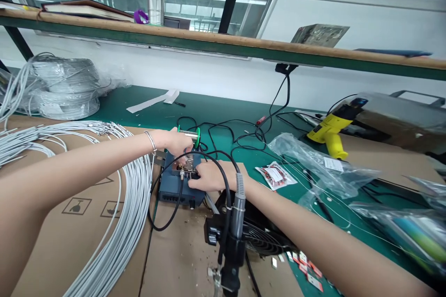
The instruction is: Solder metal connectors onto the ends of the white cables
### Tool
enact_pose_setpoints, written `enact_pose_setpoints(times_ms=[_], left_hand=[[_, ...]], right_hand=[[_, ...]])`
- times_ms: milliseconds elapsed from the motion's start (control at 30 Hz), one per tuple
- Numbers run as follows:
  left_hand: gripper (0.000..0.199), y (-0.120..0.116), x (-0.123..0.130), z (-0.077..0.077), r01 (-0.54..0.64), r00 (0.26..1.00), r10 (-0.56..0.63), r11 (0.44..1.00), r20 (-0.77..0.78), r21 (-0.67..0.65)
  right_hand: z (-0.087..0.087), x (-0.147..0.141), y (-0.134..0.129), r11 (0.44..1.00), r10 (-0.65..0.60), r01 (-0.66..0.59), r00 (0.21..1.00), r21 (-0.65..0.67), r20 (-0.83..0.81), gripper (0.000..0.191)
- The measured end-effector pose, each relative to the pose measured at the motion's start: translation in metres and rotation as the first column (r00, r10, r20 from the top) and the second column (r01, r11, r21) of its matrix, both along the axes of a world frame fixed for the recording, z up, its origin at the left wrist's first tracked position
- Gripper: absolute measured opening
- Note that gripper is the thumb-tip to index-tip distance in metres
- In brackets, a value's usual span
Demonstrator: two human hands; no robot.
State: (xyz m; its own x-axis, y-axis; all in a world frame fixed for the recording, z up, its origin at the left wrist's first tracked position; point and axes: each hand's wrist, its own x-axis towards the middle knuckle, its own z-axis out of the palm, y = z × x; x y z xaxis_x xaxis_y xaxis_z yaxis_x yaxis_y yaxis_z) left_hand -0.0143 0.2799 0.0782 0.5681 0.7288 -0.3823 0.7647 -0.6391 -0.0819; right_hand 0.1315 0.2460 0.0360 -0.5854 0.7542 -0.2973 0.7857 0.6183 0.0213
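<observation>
Left hand: the left hand (174, 141) reaches in from the near left, a bracelet (151, 142) at the wrist, fingers curled down onto the small metal fixture (187, 165) on top of the blue box (177, 184); its grip looks pinched together on something there, but what it pinches is too small to tell.
Right hand: the right hand (212, 176) comes in from the near right, lying low against the right side of the fixture, fingertips touching it; whether this grip is closed on a part I cannot tell.
Work piece: the blue box sits mid-desk on the brown cardboard sheet (80, 204), just right of the grey wire bundle (121, 222), with a solder spool (190, 135) just behind it.
Doing it well: as I judge it, both hands should stay braced and steady over the fixture, wrists low, and keep clear of the black cable (195, 155) that loops over the box.
Pose: both forearms converge on the box, palms down, hands nearly touching.
Near tool: a grey-handled tool on a stand (237, 213) rises in front of the right forearm, beside a black fan (261, 239).
Far right: a yellow tool (329, 132) and clear plastic bags (313, 162) lie on the green desk (223, 111).
</observation>
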Motion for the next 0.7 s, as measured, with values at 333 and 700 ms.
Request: enact_pose_setpoints(times_ms=[333, 700], left_hand=[[0.022, 0.004, -0.014, -0.001, 0.154, 0.987, -0.16, 0.976, 0.024, 0.153], [0.018, 0.017, -0.017, -0.02, 0.344, 0.938, -0.328, 0.846, -0.111, 0.409]], right_hand=[[0.029, -0.008, -0.023, 0.994, -0.102, 0.101, 0.995, 0.033, 0.009, 0.051], [0.014, -0.008, -0.013, 0.995, -0.096, 0.096, 0.995, 0.034, -0.003, 0.05]])
